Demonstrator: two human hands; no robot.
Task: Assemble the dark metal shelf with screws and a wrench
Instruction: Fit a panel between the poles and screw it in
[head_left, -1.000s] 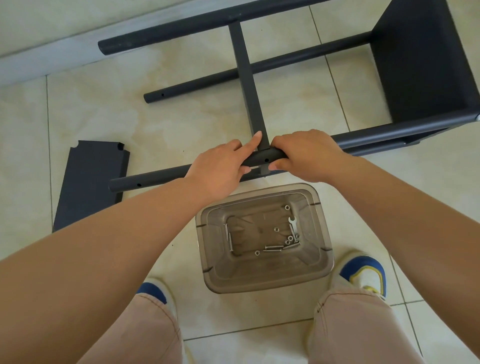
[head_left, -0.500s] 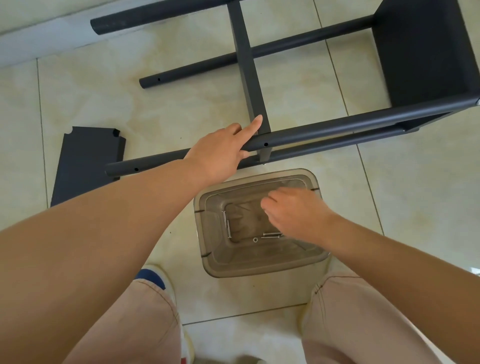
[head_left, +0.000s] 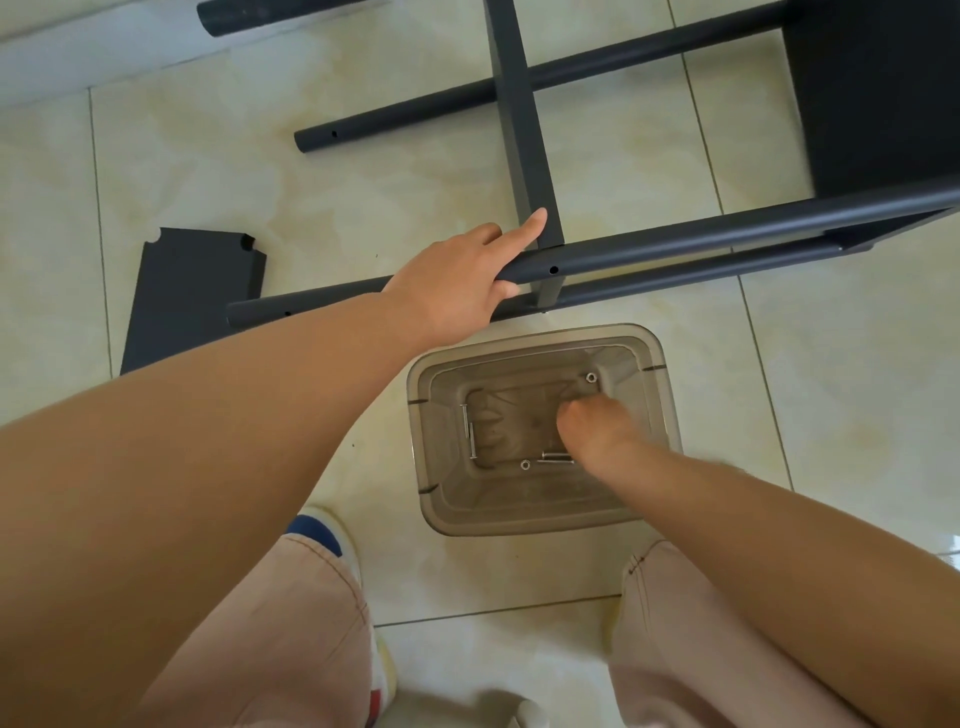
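Shelf frame of dark metal, part-built, lying on its side on the tiled floor. At far left a loose shelf panel lies flat, its notched corners visible, not yet fitted. Left hand grips the upper tube beside the flat crossbar, fingers curled under the tube and forefinger extended along the bar; an empty screw hole shows just beside the fingertips. Below, a translucent plastic bin holds loose screws and nuts. Right hand reaches into the bin with fingers bunched downward; whether it has pinched anything cannot be told, and no wrench is visible here. For this step, the judgement is that the left hand should keep tube and crossbar aligned so the hole stays open, while the right picks one screw by its shank, lifts it cleanly, and feeds it straight into the hole before any tightening.
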